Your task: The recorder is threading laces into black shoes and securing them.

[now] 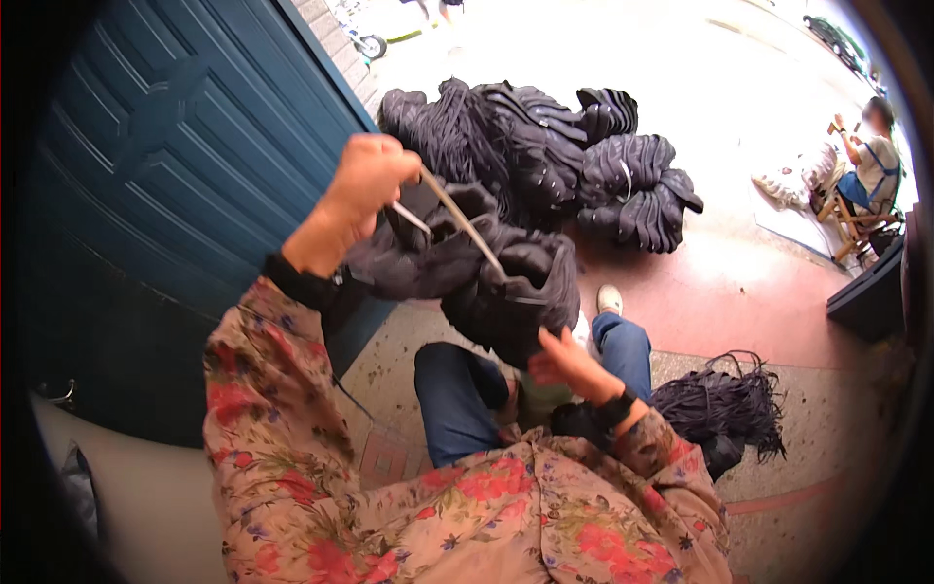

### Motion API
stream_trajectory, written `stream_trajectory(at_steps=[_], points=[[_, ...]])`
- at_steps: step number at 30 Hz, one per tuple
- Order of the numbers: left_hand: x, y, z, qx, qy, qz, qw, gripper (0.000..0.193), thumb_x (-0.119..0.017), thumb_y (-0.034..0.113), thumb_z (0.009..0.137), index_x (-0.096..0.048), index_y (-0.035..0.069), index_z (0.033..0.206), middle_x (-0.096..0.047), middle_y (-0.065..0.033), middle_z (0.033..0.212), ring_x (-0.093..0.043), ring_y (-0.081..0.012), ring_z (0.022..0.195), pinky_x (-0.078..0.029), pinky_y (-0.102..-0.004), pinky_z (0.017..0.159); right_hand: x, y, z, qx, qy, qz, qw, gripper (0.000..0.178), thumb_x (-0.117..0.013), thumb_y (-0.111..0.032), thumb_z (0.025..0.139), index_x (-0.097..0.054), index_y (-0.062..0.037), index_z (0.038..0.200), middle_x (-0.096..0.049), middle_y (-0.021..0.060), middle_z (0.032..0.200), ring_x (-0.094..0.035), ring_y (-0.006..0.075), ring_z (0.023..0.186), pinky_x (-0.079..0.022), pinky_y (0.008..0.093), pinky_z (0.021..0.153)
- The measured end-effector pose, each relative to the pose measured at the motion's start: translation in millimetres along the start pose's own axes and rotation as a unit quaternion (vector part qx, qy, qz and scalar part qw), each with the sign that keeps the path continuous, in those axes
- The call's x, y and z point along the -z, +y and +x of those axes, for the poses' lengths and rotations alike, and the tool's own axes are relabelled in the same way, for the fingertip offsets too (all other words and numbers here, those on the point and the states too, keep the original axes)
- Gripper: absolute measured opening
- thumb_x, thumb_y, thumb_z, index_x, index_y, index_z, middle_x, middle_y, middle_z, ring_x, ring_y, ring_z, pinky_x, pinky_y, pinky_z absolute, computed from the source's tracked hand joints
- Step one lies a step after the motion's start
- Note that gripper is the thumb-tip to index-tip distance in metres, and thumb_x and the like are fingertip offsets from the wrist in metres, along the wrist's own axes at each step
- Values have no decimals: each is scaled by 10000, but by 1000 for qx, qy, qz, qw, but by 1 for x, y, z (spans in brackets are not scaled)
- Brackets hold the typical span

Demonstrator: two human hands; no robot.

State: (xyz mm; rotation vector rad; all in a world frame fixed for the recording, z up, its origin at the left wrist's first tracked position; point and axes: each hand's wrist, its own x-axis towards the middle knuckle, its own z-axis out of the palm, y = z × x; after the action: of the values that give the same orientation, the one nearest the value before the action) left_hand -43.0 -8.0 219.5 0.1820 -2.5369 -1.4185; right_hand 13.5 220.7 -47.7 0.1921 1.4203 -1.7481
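Note:
My left hand (365,185) is raised in front of the blue door, its fingers closed round a pale flat cord (457,216). The cord slants down to a bundle of black, curved, soft pieces (525,302) above my lap. Another pale strip (412,218) runs from below that hand to the bundle's left part. My right hand (574,366) is at the bundle's lower right side, fingers stretched out and touching or very near it. Nothing shows gripped in the right hand. What kind of article the black pieces are, I cannot tell.
A large heap of similar black bundles (545,146) lies ahead on the floor. Black strings (725,404) lie in a pile beside my right leg. The blue door (185,127) stands at left. Far right, a person (871,165) sits near pale bags (803,175).

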Motion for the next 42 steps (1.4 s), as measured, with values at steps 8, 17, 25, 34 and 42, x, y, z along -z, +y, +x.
stream_trajectory(at_steps=[8,17,25,34,42], points=[[29,69,-10,-88,-39,26,995,94,-578,54,681,-521,44,607,-391,30,473,-329,-58,398,-328,-216,439,-5,-86,-9,157,-39,150,975,620,-569,-473,771,-269,-107,1172,-576,156,813,-584,222,683,-488,312,576],[51,109,9,-55,73,-57,994,280,-498,12,716,-333,164,548,-275,39,448,-236,-73,340,-237,-240,342,43,-50,13,251,52,220,941,537,-547,-273,811,-300,-130,1265,-495,35,1016,-472,156,926,-378,339,796],[66,110,18,-34,101,-124,987,336,-485,18,719,-248,187,550,-230,68,421,-207,-50,331,-205,-232,327,13,96,68,-146,-201,156,956,438,-448,-434,835,-436,-123,1144,-507,82,985,-514,237,890,-433,399,705],[82,118,28,24,55,-304,951,273,-550,145,797,-366,130,596,-302,40,468,-293,-90,402,-307,-232,425,-55,7,44,-14,-349,281,894,429,-383,-417,872,-486,-66,1097,-516,130,1112,-509,243,990,-398,412,855],[96,120,23,-55,69,-276,957,133,-544,52,770,-456,33,672,-444,-66,604,-406,-150,545,-405,-305,599,-19,-52,75,94,-437,352,822,552,-373,-434,854,-427,21,1161,-481,214,1150,-491,324,1013,-367,423,904]])
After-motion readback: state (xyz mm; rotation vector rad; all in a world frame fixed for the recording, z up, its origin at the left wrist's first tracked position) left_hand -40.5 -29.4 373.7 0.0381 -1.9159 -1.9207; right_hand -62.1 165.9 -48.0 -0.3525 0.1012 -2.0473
